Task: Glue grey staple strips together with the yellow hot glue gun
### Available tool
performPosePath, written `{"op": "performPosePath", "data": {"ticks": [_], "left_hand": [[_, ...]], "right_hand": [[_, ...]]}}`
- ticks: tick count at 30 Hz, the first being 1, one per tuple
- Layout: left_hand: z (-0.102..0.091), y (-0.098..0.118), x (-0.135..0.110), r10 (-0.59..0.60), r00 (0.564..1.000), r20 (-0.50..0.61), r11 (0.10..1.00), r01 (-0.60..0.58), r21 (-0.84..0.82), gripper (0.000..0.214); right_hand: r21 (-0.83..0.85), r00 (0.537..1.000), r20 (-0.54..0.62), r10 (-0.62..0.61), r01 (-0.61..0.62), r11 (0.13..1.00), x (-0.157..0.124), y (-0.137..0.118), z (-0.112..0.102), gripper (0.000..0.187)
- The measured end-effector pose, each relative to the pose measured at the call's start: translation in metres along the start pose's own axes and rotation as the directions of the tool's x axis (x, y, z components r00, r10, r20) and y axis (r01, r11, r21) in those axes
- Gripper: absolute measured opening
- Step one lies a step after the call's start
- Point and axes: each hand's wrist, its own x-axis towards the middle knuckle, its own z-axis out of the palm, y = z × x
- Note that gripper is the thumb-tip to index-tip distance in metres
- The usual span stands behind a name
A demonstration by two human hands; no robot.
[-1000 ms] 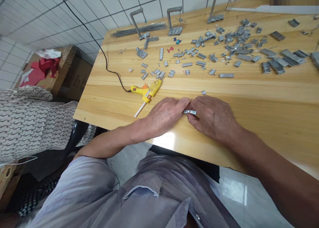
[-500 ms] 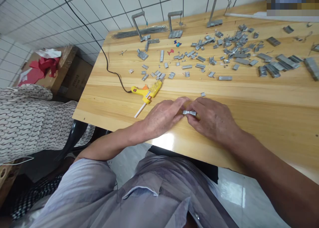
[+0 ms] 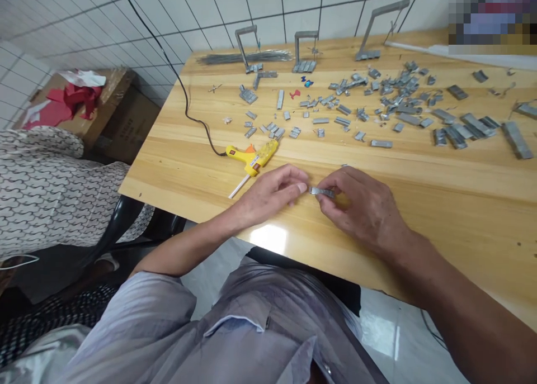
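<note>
A short grey metal strip, apparently a strip of staples (image 3: 318, 191), is pinched between the thumb and fingers of my right hand (image 3: 366, 205). Its left end sticks out toward my left hand (image 3: 272, 191), whose fingers are loosely curled with the thumb apart from them. A small gap seems to lie between the left fingertips and the strip. Partly hidden behind the right knuckles is a tiny grey piece (image 3: 344, 165). Left of my hands lies a yellow glue gun (image 3: 254, 157) with a white glue stick (image 3: 240, 186) in its back end.
Loose staple strips (image 3: 405, 93) are scattered over the wooden table (image 3: 440, 205). Three upright grey frames (image 3: 297, 48) stand along its back, near a bundle of thin wires (image 3: 235, 58). A black cord (image 3: 187, 102) runs to the glue gun. Someone in patterned clothing (image 3: 59, 194) sits at left.
My hands have parted slightly. The left fingers have come off the strip, which stays in my right hand. The view has shifted a little.
</note>
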Motion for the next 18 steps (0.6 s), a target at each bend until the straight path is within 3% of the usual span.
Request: {"op": "performPosePath", "data": {"ticks": [3, 6, 13, 18], "left_hand": [[0.0012, -0.0004, 0.0010, -0.086, 0.993, 0.078, 0.973, 0.100, -0.207, 0.024], [0.0043, 0.0000, -0.0008, -0.068, 0.995, 0.068, 0.952, 0.085, -0.294, 0.031], [0.0085, 0.0003, -0.0046, -0.016, 1.000, 0.007, 0.963, 0.017, -0.270, 0.027], [0.0084, -0.0011, -0.0039, -0.018, 1.000, -0.003, 0.949, 0.016, -0.314, 0.034]], "right_hand": [[0.054, 0.999, -0.032, -0.031, 0.032, 0.998, 0.0011, -0.0016, -0.0033, 0.013], [0.081, 0.999, -0.046, -0.027, 0.031, 0.996, 0.0015, -0.0026, -0.0043, 0.012], [0.092, 0.996, -0.065, -0.061, 0.067, 0.993, 0.0016, -0.0038, -0.0032, 0.011], [0.101, 0.972, -0.155, -0.176, 0.193, 0.976, 0.0000, 0.0028, 0.0025, 0.007]]}}
